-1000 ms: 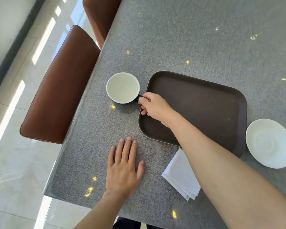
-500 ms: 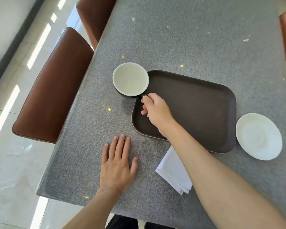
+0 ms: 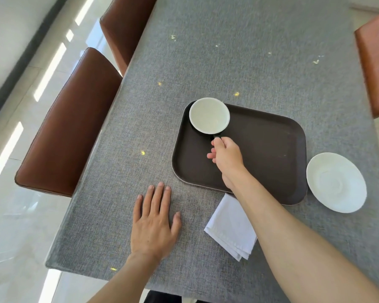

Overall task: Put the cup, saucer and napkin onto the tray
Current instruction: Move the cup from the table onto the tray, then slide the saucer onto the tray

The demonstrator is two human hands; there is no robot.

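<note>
A dark cup with a white inside (image 3: 209,115) is over the far left corner of the dark brown tray (image 3: 265,154); I cannot tell whether it rests on the tray or hangs just above it. My right hand (image 3: 227,157) grips its dark handle from the near side. A white saucer (image 3: 336,182) lies on the table just right of the tray. A folded white napkin (image 3: 230,227) lies in front of the tray, partly under my right forearm. My left hand (image 3: 154,221) lies flat on the table, fingers apart, left of the napkin.
The grey cloth-covered table (image 3: 239,51) stretches away from me. Two brown leather chairs (image 3: 68,127) stand along its left edge and another chair (image 3: 374,62) at the right edge. The table's near edge runs just under my forearms.
My right hand has carried the cup by its handle from the table left of the tray to over the tray's far left corner. My left hand has stayed flat.
</note>
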